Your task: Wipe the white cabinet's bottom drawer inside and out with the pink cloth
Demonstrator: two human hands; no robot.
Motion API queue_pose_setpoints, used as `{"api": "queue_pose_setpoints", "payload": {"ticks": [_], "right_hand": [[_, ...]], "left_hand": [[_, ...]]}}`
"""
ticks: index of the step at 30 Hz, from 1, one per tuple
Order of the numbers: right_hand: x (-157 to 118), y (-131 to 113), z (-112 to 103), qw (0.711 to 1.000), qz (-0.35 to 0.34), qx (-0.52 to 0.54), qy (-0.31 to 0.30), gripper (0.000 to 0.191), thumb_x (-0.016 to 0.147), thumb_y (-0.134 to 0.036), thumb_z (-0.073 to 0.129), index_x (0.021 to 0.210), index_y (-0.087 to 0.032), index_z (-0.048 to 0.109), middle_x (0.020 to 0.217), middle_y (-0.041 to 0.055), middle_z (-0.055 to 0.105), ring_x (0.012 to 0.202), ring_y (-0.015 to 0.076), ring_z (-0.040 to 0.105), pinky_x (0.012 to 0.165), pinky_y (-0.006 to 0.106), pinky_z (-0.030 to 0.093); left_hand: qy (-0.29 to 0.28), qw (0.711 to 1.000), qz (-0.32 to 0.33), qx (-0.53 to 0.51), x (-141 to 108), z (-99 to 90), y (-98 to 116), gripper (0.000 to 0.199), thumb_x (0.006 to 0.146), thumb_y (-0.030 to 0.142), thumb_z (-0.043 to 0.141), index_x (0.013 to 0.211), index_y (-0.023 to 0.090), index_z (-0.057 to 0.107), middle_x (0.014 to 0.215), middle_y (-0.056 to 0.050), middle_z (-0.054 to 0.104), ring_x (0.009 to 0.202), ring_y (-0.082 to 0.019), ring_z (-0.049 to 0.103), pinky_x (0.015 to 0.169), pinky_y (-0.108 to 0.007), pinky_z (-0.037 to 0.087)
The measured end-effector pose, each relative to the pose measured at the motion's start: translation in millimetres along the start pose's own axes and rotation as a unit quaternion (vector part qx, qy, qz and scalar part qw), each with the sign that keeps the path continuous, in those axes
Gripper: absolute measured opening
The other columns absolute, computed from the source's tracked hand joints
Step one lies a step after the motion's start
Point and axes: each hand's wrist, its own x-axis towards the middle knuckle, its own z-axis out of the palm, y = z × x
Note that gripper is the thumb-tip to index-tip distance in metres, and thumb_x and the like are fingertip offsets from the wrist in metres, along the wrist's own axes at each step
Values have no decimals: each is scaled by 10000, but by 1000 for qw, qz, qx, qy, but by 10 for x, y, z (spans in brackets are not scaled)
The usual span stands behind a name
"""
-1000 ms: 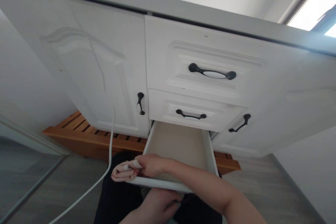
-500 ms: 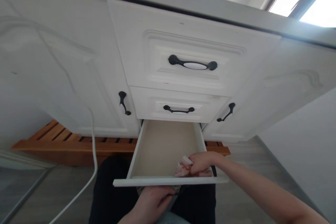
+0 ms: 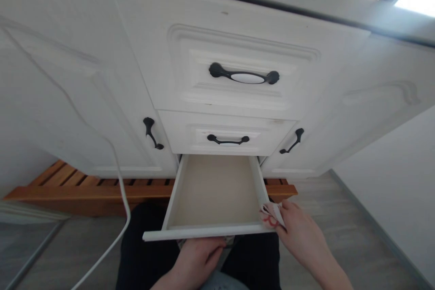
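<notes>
Though earlier inside, cloth (image 3: 270,216) now at right corner of drawer (image 3: 217,192)

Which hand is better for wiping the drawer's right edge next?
Probably the right hand: it holds the cloth at the drawer's right front corner, while the left hand is farther away.

Low wooden bench (image 3: 84,194) under a white cabinet (image 3: 190,95), above a grey floor (image 3: 353,240).
From my end I see the cabinet sitting directly on the bench, its lower edge crossing the slats (image 3: 70,176), which show at the left end and in a narrow strip along the front. A long brown board runs across the bench's front side. I see wood grain on the floor below; the bench's feet are hidden from me.
</notes>
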Motion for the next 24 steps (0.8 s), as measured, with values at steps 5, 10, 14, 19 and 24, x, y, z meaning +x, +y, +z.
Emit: {"api": "queue_pose_setpoints", "payload": {"ticks": [5,10,14,19,24], "right_hand": [[52,-618,461,976,-91,53,191,478,882,-194,577,1347,-301,606,1112,101,627,1013,298,581,897,432,483],[411,-931,818,926,-177,102,317,462,961,-252,511,1421,-222,546,1182,140,598,1134,317,521,998,479,441],[755,-571,895,889,-133,110,424,410,970,-287,482,1352,-221,615,1223,151,586,1163,331,518,996,530,424],[1015,-87,994,842,-42,76,533,499,963,-261,486,1457,-216,543,1386,189,556,1326,395,469,1072,609,370],[1176,-642,1164,826,-94,75,550,533,997,-241,440,1531,-234,456,1394,168,606,1378,394,443,1098,628,358]], "left_hand": [[49,999,-6,19,306,-155,15,258,923,215,502,899,253,756,890,-17,788,836,-211,727,755,-289,528],[104,995,11,10,574,-356,-5,265,890,157,508,1049,209,714,1088,-70,769,991,-237,721,881,-338,561],[145,982,98,77,358,-305,-217,506,865,90,502,1317,305,573,1495,-33,549,1347,-214,538,1102,-372,475],[344,924,-62,155,-195,73,-1335,479,939,182,426,1407,266,491,1530,-99,463,1393,-224,488,1126,-385,475],[415,815,-334,228,-512,156,-2279,494,949,289,361,1382,101,506,1474,-201,461,1381,-322,461,1145,-463,417]]}}
